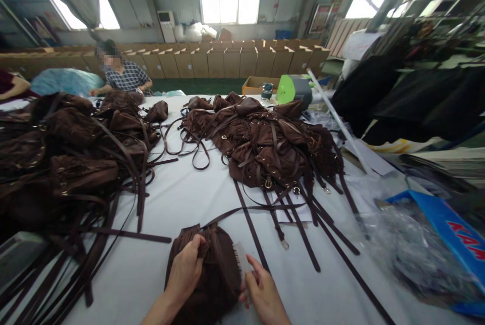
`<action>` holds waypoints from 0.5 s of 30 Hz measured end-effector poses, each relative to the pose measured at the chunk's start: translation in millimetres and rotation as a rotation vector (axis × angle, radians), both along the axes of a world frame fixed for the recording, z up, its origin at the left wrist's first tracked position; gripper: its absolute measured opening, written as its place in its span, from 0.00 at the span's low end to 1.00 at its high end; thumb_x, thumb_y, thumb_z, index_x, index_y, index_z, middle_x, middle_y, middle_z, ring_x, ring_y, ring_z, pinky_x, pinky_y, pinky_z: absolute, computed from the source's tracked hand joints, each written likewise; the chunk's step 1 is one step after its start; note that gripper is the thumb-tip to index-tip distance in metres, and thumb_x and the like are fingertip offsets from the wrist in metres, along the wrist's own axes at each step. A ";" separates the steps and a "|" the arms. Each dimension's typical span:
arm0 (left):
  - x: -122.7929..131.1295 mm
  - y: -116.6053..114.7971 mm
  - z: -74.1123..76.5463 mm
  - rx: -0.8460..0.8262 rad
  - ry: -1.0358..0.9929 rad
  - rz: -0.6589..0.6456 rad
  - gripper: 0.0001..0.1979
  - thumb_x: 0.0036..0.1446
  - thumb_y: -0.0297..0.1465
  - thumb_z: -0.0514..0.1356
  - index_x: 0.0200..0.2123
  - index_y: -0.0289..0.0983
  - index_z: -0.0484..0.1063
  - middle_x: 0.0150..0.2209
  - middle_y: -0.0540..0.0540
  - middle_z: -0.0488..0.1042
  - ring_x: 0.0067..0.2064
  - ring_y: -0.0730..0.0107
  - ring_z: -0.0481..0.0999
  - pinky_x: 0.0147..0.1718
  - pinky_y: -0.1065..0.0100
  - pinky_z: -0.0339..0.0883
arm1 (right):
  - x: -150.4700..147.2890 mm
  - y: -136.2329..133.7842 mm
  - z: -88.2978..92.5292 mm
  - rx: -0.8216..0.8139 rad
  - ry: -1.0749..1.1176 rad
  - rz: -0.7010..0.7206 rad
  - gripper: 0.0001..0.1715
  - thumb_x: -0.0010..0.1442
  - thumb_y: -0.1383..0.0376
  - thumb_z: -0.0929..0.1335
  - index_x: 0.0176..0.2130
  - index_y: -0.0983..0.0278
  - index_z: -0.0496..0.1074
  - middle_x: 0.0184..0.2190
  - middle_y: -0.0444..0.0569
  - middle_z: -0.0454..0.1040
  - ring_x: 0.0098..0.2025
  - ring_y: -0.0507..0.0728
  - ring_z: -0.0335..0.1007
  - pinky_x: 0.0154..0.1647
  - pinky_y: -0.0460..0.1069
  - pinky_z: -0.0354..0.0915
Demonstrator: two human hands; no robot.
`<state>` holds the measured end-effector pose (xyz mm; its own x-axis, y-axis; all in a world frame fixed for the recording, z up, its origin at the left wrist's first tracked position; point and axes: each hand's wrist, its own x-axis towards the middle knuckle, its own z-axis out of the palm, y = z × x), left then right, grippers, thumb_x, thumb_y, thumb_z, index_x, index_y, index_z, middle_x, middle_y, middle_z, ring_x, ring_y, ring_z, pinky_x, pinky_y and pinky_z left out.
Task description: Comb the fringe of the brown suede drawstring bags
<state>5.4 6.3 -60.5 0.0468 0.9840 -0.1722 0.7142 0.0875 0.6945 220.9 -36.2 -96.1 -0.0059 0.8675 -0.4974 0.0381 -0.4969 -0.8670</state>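
A dark brown fringed bag (220,274) lies in front of me on the white-covered table (178,183). My left hand (185,267) is closed on the bag's upper part, thumb on top. In my right hand (261,287) I grip a pale, see-through comb (240,259), its teeth turned toward the bag's right side. Whether the teeth touch the bag I cannot tell. A thin brown strap (227,211) runs from the bag's top toward the pile behind it.
Brown bags with straps and buckles are heaped at centre right (265,138) and at left (83,133). Clear plastic bags (409,249) and a blue box (447,229) lie at right. Across the table sits a person (127,75); cardboard boxes (227,62) line the back.
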 end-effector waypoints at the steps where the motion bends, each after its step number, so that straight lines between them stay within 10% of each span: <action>1: 1.4 2.1 8.1 0.037 -0.058 -0.025 0.06 0.62 0.32 0.46 0.38 0.42 0.62 0.34 0.48 0.74 0.38 0.65 0.75 0.39 0.68 0.63 | -4.1 10.1 12.1 0.032 -0.028 0.054 0.38 0.57 0.53 0.61 0.61 0.69 0.56 0.21 0.42 0.70 0.18 0.55 0.69 0.17 0.48 0.62; 7: 11.7 17.9 47.7 0.084 -0.141 -0.247 0.07 0.60 0.32 0.50 0.32 0.40 0.67 0.29 0.49 0.73 0.32 0.68 0.72 0.33 0.69 0.61 | -37.7 50.7 69.0 0.358 -0.203 0.462 0.21 0.52 0.69 0.60 0.43 0.62 0.73 0.23 0.45 0.75 0.24 0.54 0.71 0.26 0.47 0.65; 12: 7.5 34.1 77.0 0.029 -0.078 -0.448 0.05 0.50 0.25 0.56 0.29 0.40 0.72 0.31 0.50 0.73 0.34 0.68 0.71 0.35 0.69 0.60 | -63.9 32.3 65.3 -0.086 0.306 0.667 0.09 0.47 0.67 0.61 0.25 0.67 0.70 0.13 0.41 0.67 0.11 0.48 0.59 0.13 0.42 0.56; 15: -2.5 36.2 87.5 0.018 -0.389 -0.233 0.15 0.52 0.31 0.59 0.45 0.42 0.69 0.40 0.48 0.71 0.40 0.67 0.70 0.40 0.68 0.64 | -70.4 18.4 56.3 -0.230 0.616 0.489 0.08 0.49 0.63 0.64 0.26 0.66 0.68 0.13 0.41 0.67 0.11 0.48 0.58 0.12 0.41 0.54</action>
